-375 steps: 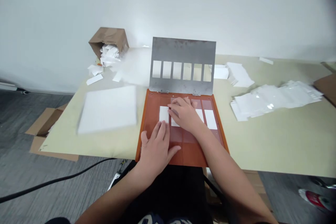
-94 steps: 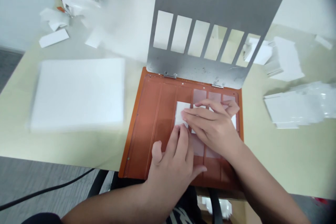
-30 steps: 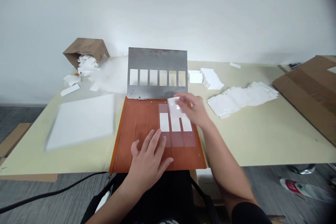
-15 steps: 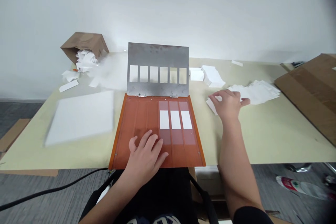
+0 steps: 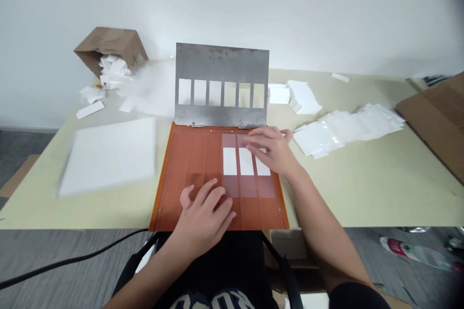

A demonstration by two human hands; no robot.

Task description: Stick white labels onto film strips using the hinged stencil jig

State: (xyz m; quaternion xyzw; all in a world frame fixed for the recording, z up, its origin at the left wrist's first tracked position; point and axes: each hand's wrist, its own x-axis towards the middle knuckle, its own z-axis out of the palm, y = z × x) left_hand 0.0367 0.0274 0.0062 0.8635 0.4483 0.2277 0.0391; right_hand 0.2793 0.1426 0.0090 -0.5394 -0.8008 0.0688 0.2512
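Observation:
An orange board [image 5: 194, 154] with a hinged grey metal lid [image 5: 221, 65] lies at the table's front edge, its lid raised. Six rectangular windows run across the lid. Three white cards [image 5: 246, 161] with clear film above and below them lie side by side on the board's right half. My left hand [image 5: 208, 215] rests over the lower middle of the board, fingers spread and curved, holding nothing. Above the rightmost card is my right hand [image 5: 271, 147], partly covering it. Its fingers reach left, thumb apart from them, and nothing shows between them.
A fanned row of film-sleeved white cards [image 5: 348, 128] lies to the right, before a cardboard box [image 5: 435, 118]. White card stacks [image 5: 302, 96] stand behind. At left are a white sheet [image 5: 108, 154], clear film [image 5: 154, 89] and a tipped brown box [image 5: 116, 41] spilling scraps.
My right hand has moved left from the fanned cards to above the rightmost cards on the board. My left hand has stayed nearly still. The view has shifted slightly.

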